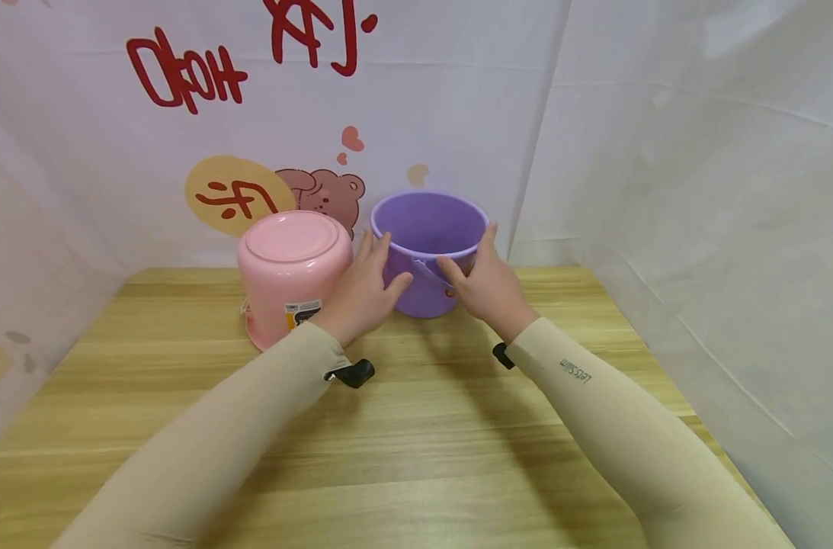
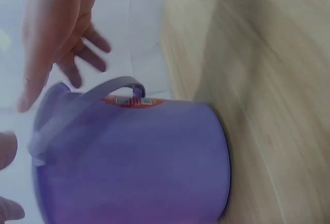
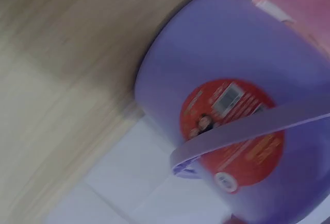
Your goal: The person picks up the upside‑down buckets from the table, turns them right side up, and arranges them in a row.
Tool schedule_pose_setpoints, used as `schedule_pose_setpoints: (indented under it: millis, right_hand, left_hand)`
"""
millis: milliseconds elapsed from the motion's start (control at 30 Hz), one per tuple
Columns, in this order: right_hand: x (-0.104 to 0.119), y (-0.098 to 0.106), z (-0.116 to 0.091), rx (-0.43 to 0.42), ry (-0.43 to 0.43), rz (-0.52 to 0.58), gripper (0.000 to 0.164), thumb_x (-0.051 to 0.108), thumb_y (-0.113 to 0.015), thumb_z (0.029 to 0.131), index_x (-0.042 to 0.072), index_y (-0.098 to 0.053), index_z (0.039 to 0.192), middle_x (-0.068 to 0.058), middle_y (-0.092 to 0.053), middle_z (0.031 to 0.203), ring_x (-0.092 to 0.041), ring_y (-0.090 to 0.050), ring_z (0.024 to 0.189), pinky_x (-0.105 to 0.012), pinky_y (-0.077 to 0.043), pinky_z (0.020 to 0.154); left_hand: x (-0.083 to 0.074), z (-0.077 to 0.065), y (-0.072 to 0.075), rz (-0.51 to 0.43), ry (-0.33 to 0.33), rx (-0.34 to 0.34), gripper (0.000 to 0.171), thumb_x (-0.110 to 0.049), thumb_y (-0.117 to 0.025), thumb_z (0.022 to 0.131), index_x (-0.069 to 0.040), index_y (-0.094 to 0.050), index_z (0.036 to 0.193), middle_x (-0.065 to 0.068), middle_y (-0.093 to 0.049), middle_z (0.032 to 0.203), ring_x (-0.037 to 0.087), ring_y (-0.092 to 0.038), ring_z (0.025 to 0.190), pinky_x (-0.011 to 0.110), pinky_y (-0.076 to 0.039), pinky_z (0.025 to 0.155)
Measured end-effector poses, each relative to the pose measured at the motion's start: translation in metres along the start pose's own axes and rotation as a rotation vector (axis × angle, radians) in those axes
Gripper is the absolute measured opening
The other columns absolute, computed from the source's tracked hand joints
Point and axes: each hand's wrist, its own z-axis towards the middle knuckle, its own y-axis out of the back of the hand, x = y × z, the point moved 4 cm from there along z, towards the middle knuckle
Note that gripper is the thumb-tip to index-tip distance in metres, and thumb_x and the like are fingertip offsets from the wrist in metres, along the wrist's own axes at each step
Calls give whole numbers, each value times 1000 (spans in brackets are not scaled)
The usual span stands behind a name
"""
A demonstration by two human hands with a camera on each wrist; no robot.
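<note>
A purple bucket (image 1: 423, 286) stands upright on the table, its handle (image 2: 98, 92) hanging down the near side. A red round label (image 3: 232, 131) shows on its wall. My left hand (image 1: 368, 286) is at the bucket's left side, fingers extended near the rim. At the rim's right side is my right hand (image 1: 491, 286), its thumb and fingers spread; firm contact cannot be told. In the left wrist view the right hand (image 2: 59, 33) appears beside the rim with fingers apart. Left of the purple bucket, a pink bucket (image 1: 279, 267) sits upside down.
The wooden table (image 1: 389, 450) runs back to a white cloth backdrop (image 1: 457, 99) with red writing and a cartoon bear. Another white cloth wall (image 1: 718, 191) borders the right side. The pink bucket stands close beside my left hand.
</note>
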Motion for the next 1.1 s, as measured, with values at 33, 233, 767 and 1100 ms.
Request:
schedule_pose_setpoints:
  millis: [33,233,767,1100]
  right_hand:
    - [2,1,-3,-25,29,-12,122,74,-53,97,3,18,165,-27,-58,148,-43,-63,130,-56,-51,107]
    - [17,-2,-18,-128,159,-213,110,66,-57,100,-9,-10,165,-37,-10,171,-56,-25,153,-63,-26,126]
    - [53,-25,-46,-79,325,-320,94,60,-59,102,-4,-27,164,-30,-18,172,-50,-31,150,-62,-25,127]
    - [76,-42,-63,-97,578,-348,87,52,-66,100,-3,-36,160,-31,-31,167,-47,-37,150,-58,-28,126]
  left_hand:
    - [-1,-5,1,13,-28,7,84,-49,-54,107,-13,-13,171,17,4,178,36,-8,164,54,-17,132]
    - [0,-34,12,124,-198,33,79,-47,-58,106,-9,-26,168,17,-16,177,34,-21,163,53,-27,130]
    - [30,-88,41,292,-452,-88,56,-31,-68,101,-4,-58,149,18,-58,151,37,-54,141,54,-41,122]
    - [48,-109,54,309,-503,-99,55,-25,-75,97,-6,-62,146,16,-65,140,36,-62,129,56,-49,112]
